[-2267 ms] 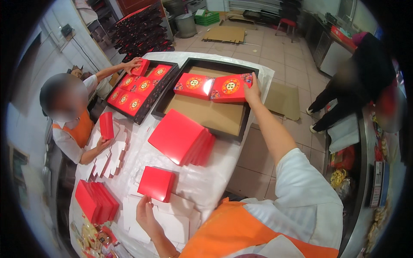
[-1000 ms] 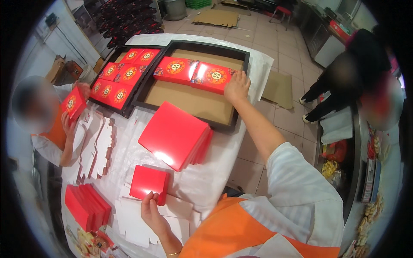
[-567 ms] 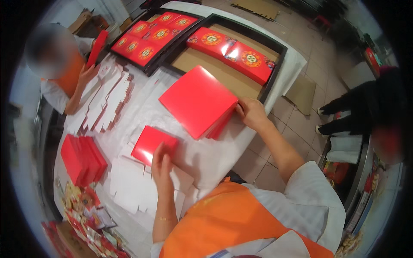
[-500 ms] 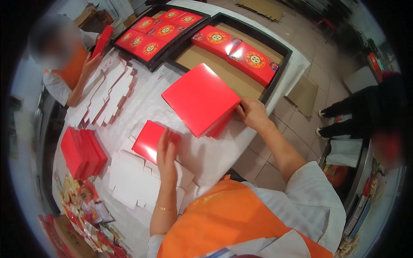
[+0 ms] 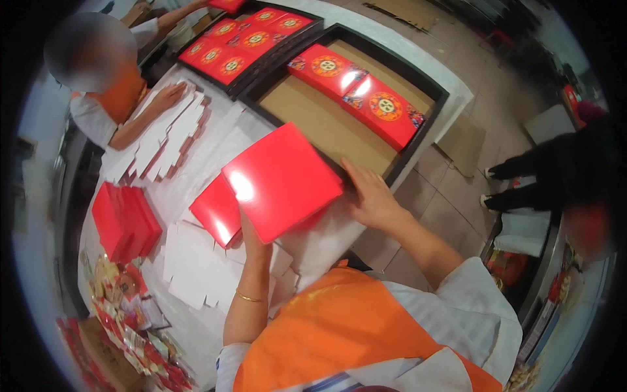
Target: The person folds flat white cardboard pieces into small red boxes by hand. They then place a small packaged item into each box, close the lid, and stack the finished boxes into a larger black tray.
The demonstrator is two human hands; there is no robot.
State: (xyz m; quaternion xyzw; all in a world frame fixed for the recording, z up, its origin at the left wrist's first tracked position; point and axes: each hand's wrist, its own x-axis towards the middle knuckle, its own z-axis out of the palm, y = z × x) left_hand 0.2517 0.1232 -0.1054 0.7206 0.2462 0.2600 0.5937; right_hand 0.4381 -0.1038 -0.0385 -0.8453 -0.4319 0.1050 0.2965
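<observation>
A glossy red cardboard box [image 5: 281, 176] is tilted over the near middle of the table, its plain square face up. My left hand [image 5: 253, 230] grips its near left edge, the fingers partly hidden behind the box. Beyond the box's right corner, my right hand [image 5: 372, 195] is open with its fingers stretched out. A second red piece [image 5: 217, 212] shows from under the box on the left, lying over a pile of white flattened cartons [image 5: 196, 268].
Black-rimmed trays hold patterned red boxes: a fuller tray [image 5: 245, 42] and a partly filled one [image 5: 300, 117]. A co-worker's hand [image 5: 168, 97] rests on white cartons [image 5: 157, 140]. Folded red pieces [image 5: 124, 222] and wrapped packets [image 5: 134, 307] lie left. Another person [image 5: 548, 166] stands right.
The red box has moved left and nearer, over the second red piece, into my left hand. My right hand has come off its corner. The co-worker's raised red piece has moved toward the far tray.
</observation>
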